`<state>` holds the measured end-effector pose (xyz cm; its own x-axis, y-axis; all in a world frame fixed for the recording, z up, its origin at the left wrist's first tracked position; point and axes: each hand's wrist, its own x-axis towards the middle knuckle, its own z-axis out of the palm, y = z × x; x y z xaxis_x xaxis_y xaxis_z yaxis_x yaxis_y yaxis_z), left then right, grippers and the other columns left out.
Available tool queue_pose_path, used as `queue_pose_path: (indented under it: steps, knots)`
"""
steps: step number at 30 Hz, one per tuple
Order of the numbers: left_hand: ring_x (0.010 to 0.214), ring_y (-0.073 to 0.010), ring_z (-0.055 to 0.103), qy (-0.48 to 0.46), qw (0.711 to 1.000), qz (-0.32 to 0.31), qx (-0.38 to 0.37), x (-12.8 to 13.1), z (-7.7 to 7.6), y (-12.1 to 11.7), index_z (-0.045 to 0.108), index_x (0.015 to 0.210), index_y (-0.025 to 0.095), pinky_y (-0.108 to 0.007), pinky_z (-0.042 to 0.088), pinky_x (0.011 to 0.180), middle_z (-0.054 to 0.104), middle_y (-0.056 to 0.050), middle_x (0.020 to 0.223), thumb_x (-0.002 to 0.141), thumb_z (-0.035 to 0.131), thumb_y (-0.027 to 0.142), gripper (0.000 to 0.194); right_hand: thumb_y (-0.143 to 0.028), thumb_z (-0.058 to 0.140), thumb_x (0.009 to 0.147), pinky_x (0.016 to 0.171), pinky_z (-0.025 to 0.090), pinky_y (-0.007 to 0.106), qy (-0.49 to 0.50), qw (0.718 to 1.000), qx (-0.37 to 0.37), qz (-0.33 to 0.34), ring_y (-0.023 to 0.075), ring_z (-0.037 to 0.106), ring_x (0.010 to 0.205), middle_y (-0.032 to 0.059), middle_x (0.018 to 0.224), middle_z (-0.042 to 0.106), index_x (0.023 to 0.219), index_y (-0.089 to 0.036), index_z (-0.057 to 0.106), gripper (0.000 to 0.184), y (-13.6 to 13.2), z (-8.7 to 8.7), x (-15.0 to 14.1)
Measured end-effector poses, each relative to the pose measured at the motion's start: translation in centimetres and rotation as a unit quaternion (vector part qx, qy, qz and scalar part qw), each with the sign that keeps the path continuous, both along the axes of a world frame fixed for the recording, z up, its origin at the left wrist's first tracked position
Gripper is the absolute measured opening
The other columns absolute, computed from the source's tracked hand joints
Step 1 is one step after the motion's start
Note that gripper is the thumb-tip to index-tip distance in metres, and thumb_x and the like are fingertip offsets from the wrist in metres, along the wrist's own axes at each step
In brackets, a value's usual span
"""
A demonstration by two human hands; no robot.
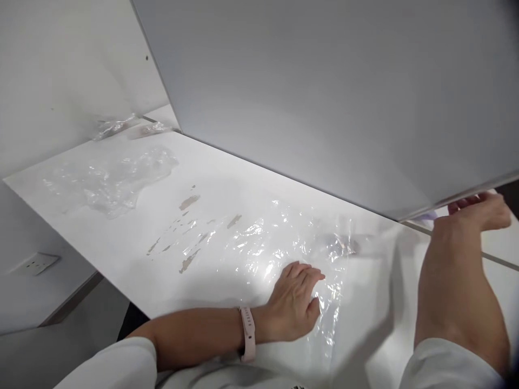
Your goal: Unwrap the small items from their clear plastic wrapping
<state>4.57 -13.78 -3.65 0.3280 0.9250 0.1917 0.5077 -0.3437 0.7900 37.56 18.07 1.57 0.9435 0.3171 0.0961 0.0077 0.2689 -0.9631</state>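
A large grey-white panel (pixel 324 97) stands tilted above the worktop, filling the upper right of the view. My right hand (pixel 480 210) is at its lower right edge, palm beneath and fingers curled against the edge; the fingertips are partly hidden. My left hand (pixel 298 300), with a pale pink band (pixel 248 332) on the wrist, lies flat with fingers extended on a clear plastic film (pixel 259 237). The shiny, wrinkled film spreads over a white board (pixel 162 294). A bare corner of the panel points down near the film's right end.
Crumpled clear plastic (pixel 109 178) lies on the board's left part, and more plastic (pixel 115 127) sits by the wall at the back. Brownish patches (pixel 189 202) show on the white surface. A wall socket (pixel 38 263) is at the lower left, below the board's edge.
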Motion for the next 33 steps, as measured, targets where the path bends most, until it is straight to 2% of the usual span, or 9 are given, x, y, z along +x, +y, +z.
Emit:
queue_pose_path:
  steps: [3,6,9,12,15,20,26,29,33]
  knots:
    - [0.129,-0.0262,0.05,-0.015,1.0,0.002,-0.007,-0.2,0.0,0.0,0.048,0.131,0.021,-0.054,0.039,0.115,0.06,-0.01,0.131,0.085,0.045,0.011,0.047,-0.014,0.045,0.086,0.043,0.025,0.023,0.002,0.998,0.032,0.05,0.0046,0.044,0.046,0.0057,0.069,0.063,0.063,-0.02,0.061,0.028,-7.1,-0.9,-2.8]
    - [0.14,-0.0272,0.041,-0.026,0.999,0.023,-0.019,-0.3,-0.1,-0.2,0.047,0.131,0.022,-0.056,0.038,0.115,0.046,-0.012,0.149,0.087,0.043,0.01,0.045,-0.018,0.065,0.076,0.043,0.037,0.023,-0.027,0.979,-0.1,0.177,0.009,0.05,0.05,0.0,0.06,0.057,0.068,-0.019,0.066,0.009,-16.7,-2.5,-6.6]
    - [0.15,-0.0295,0.026,-0.03,0.998,0.044,-0.043,-0.3,-0.2,-0.4,0.044,0.135,0.021,-0.056,0.038,0.115,0.025,-0.014,0.162,0.09,0.043,0.014,0.046,-0.047,0.073,0.077,0.048,0.048,0.028,-0.079,0.876,-0.283,0.382,0.0142,0.059,0.056,0.0055,0.071,0.067,0.08,-0.018,0.073,0.029,-25.3,-3.7,-10.0]
    - [0.152,-0.0274,0.022,-0.046,0.996,0.049,-0.056,-0.2,0.1,-0.3,0.044,0.138,0.018,-0.052,0.032,0.119,0.024,-0.015,0.163,0.095,0.042,0.022,0.043,-0.06,0.073,0.075,0.053,0.053,0.031,-0.13,0.788,-0.351,0.488,0.0161,0.061,0.058,0.006,0.08,0.069,0.105,-0.019,0.074,0.051,-30.5,-4.0,-13.1]
    - [0.149,-0.0264,0.03,-0.086,0.989,0.054,-0.105,-1.0,1.2,0.4,0.047,0.138,0.016,-0.047,0.03,0.12,0.037,-0.015,0.158,0.098,0.041,0.032,0.043,-0.056,0.073,0.078,0.061,0.057,0.035,-0.188,0.745,-0.294,0.569,0.0179,0.065,0.07,0.0073,0.107,0.069,0.14,-0.025,0.054,0.072,-32.3,-3.8,-16.7]
    - [0.142,-0.0282,0.043,-0.206,0.947,0.095,-0.227,-6.1,4.7,1.4,0.041,0.148,0.016,-0.039,0.037,0.114,0.044,-0.015,0.155,0.097,0.045,0.052,0.063,-0.052,0.059,0.088,0.079,0.058,0.046,-0.372,0.682,-0.219,0.59,0.0222,0.063,0.087,0.012,0.13,0.056,0.141,-0.027,0.051,0.059,-31.9,-1.9,-24.5]
    - [0.118,-0.0269,0.063,-0.203,0.924,0.137,-0.293,-16.6,7.4,2.4,0.015,0.16,0.012,-0.036,0.05,0.096,0.062,-0.019,0.134,0.083,0.07,0.037,0.098,-0.057,0.058,0.091,0.097,0.054,0.042,-0.322,0.523,-0.116,0.781,0.0236,0.058,0.119,0.0076,0.147,0.048,0.145,-0.032,0.048,0.061,-31.5,1.1,-32.3]
    - [0.098,-0.0244,0.069,-0.111,0.932,0.169,-0.301,-22.9,7.1,3.7,0.037,0.152,0.011,-0.035,0.051,0.091,0.072,-0.013,0.108,0.074,0.075,0.021,0.087,-0.055,0.056,0.092,0.103,0.048,0.046,-0.373,0.584,-0.13,0.709,0.0258,0.057,0.121,0.0063,0.136,0.06,0.131,-0.03,0.063,0.047,-30.0,-0.1,-32.2]
    - [0.105,-0.0321,0.066,0.129,0.938,0.22,-0.233,-29.0,6.7,5.4,0.05,0.145,0.014,-0.043,0.049,0.095,0.071,-0.015,0.11,0.075,0.069,0.016,0.072,-0.047,0.048,0.094,0.116,0.029,0.056,-0.513,0.716,-0.234,0.412,0.0332,0.039,0.138,0.015,0.14,0.056,0.127,-0.02,0.066,0.046,-26.4,-3.2,-27.6]
